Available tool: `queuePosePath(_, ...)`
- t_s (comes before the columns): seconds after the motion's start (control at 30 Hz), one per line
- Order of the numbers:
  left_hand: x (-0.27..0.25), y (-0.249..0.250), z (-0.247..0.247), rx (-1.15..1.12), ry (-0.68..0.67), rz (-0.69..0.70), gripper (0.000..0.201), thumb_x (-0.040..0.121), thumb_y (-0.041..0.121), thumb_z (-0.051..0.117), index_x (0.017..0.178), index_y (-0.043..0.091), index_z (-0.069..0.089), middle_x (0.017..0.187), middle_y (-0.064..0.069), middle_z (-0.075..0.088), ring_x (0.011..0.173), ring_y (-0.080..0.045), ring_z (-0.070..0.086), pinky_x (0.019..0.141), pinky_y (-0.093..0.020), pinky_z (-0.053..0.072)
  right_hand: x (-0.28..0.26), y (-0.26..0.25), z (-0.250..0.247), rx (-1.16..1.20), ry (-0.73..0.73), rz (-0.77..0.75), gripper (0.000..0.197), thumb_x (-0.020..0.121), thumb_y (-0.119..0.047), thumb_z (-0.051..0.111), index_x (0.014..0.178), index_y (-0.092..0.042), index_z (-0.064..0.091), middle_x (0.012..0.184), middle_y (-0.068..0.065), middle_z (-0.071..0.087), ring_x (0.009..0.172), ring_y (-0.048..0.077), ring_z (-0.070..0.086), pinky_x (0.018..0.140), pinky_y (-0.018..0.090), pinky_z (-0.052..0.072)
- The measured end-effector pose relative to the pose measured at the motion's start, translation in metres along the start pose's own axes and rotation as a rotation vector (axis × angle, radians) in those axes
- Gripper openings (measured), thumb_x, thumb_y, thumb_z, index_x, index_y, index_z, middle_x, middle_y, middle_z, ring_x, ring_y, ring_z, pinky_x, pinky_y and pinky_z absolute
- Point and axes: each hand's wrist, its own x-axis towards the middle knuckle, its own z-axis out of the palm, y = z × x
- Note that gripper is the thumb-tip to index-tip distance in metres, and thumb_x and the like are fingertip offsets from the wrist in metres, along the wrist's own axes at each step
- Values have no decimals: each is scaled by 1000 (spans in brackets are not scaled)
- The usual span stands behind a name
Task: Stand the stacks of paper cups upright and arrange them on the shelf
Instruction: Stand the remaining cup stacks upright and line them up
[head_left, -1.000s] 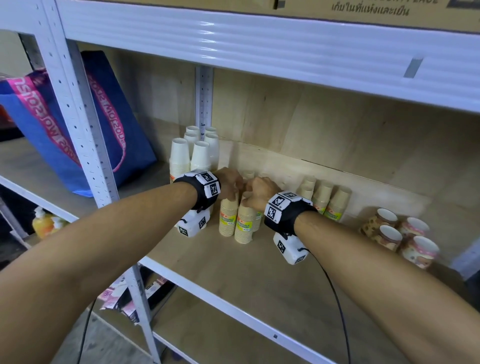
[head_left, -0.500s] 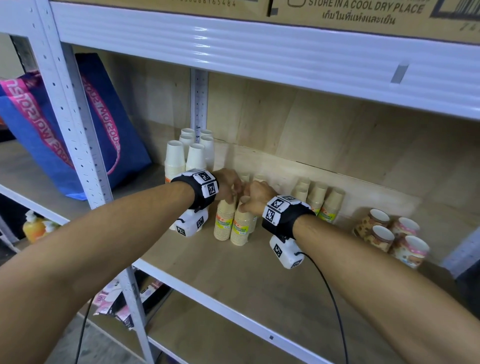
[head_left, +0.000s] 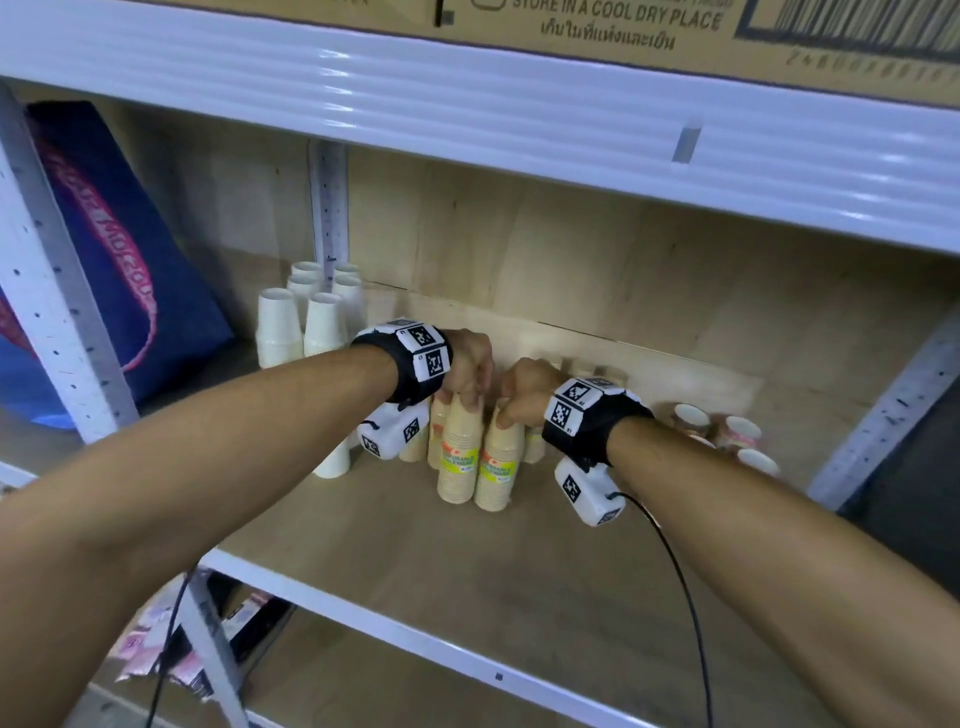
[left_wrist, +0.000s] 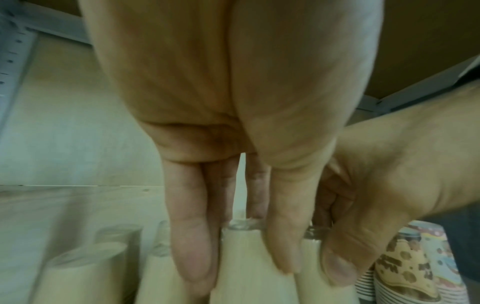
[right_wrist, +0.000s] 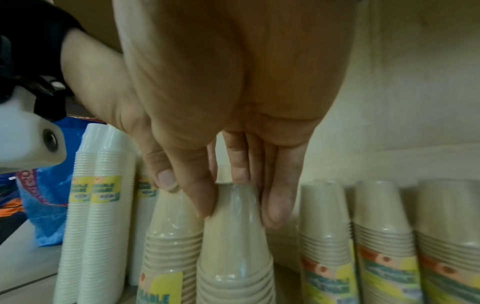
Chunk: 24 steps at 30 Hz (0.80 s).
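Two tan paper cup stacks in clear wrap stand upright side by side on the wooden shelf. My left hand grips the top of the left stack, thumb on one side and fingers on the other. My right hand grips the top of the right stack the same way. The two hands almost touch. More tan stacks stand upright behind them along the back wall, largely hidden by my right wrist in the head view.
White cup stacks stand upright at the back left, against the upright post. Patterned cups sit at the right. A blue bag leans on the neighbouring shelf. The upper shelf beam hangs low overhead.
Both hands keep their hold on the tops of the two tan stacks. The stacks seem drawn slightly right and forward, away from the white stacks. The head view has come closer.
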Motion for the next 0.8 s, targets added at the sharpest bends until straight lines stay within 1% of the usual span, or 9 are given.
queuePosePath(0.13, 20, 25, 0, 11, 7, 45, 26, 78, 9, 79, 102, 14, 70, 91, -3, 68, 62, -14, 62, 51, -23, 51, -9, 25, -14, -41, 9, 84, 39, 74, -25, 79, 106, -5, 70, 102, 7, 68, 93, 21, 64, 70, 26, 51)
queuePosePath(0.23, 33, 45, 0, 1, 23, 84, 29, 78, 9, 79, 105, 14, 70, 87, -1, 65, 60, -14, 62, 50, -23, 54, -16, 44, -23, -37, 11, 153, 33, 75, -24, 79, 100, -5, 70, 93, 5, 65, 84, 18, 61, 55, 21, 44)
queuePosePath(0.3, 43, 57, 0, 10, 40, 118, 27, 78, 9, 79, 104, 13, 71, 82, 1, 64, 60, -13, 61, 58, -26, 56, -21, 59, -28, -27, 31, 188, 35, 71, -28, 79, 97, -8, 68, 93, 5, 66, 83, 19, 64, 62, 24, 50)
queuePosePath(0.37, 52, 69, 0, 15, 56, 148, 27, 76, 10, 80, 102, 14, 72, 89, -1, 68, 69, -16, 65, 64, -28, 57, -20, 77, -29, -13, 57, 208, 43, 59, -40, 79, 91, -15, 66, 95, 4, 67, 81, 18, 65, 69, 30, 56)
queuePosePath(0.4, 57, 74, 1, 23, 63, 162, 29, 75, 11, 81, 102, 15, 72, 94, -2, 70, 77, -19, 67, 67, -30, 57, -18, 86, -29, -11, 68, 220, 45, 53, -45, 78, 87, -18, 64, 93, 4, 67, 78, 17, 65, 67, 31, 57)
queuePosePath(0.47, 66, 83, 2, 47, 86, 184, 32, 73, 14, 82, 103, 16, 72, 99, -1, 70, 88, -21, 66, 73, -29, 55, -19, 94, -34, -11, 62, 245, 37, 57, -37, 79, 84, -15, 65, 89, 6, 68, 77, 20, 66, 60, 28, 51)
queuePosePath(0.57, 78, 95, 3, 67, 116, 206, 33, 73, 16, 82, 104, 14, 72, 102, -1, 68, 92, -20, 64, 74, -25, 51, -25, 101, -40, 5, 71, 281, 24, 72, -19, 77, 90, -6, 68, 89, 10, 67, 85, 25, 66, 63, 27, 46)
queuePosePath(0.7, 93, 106, 5, 90, 111, 223, 30, 74, 13, 79, 104, 12, 73, 99, -3, 70, 91, -22, 67, 77, -32, 57, -20, 118, -38, 30, 111, 311, 27, 75, -17, 75, 98, -3, 69, 90, 8, 63, 83, 22, 61, 60, 24, 43)
queuePosePath(0.8, 103, 110, 8, 104, 111, 242, 25, 76, 11, 77, 100, 9, 74, 92, -4, 70, 87, -23, 67, 67, -29, 53, -13, 125, -36, 17, 120, 294, 21, 73, -18, 75, 89, -8, 68, 91, 7, 64, 81, 21, 61, 55, 23, 41)
